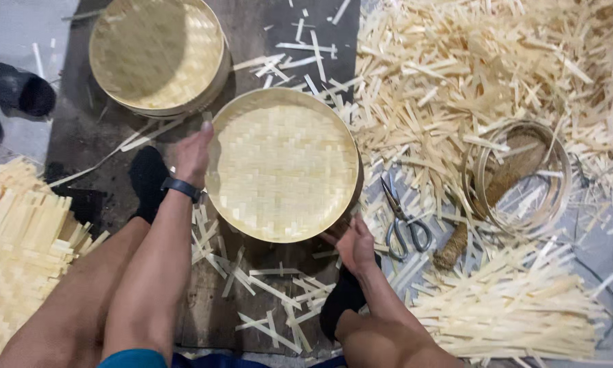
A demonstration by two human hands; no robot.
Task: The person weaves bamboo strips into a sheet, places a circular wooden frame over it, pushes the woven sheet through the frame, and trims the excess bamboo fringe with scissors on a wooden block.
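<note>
A round woven tray [281, 165] is held on edge over the dark board [115, 129] on the floor, near the board's middle, its woven face turned up toward the camera. The left hand [194, 155] is laid flat against the tray's left rim, fingers extended and only lightly curled, pressing rather than clasping. The right hand [355, 247] is closed around the lower right rim, though the fingertips are hidden behind the rim, so how far they wrap cannot be told.

For the rim to be worked evenly, the tray is best kept steady between the two hands, with the left palm serving as a stop while the right hand grips. Pressure is better spread along the rim than put on the weave, which looks thin and likely to buckle. Turning should be done in small steps so the hoop is not pulled out of round.

A second tray [158, 54] lies toward the board's far left corner, just apart from the first. Scissors [403, 218] lie just right of the right hand, within reach. Bare hoops [518, 178] rest farther right among loose strips [497, 75], and woven mat [13, 252] lies at the left.
</note>
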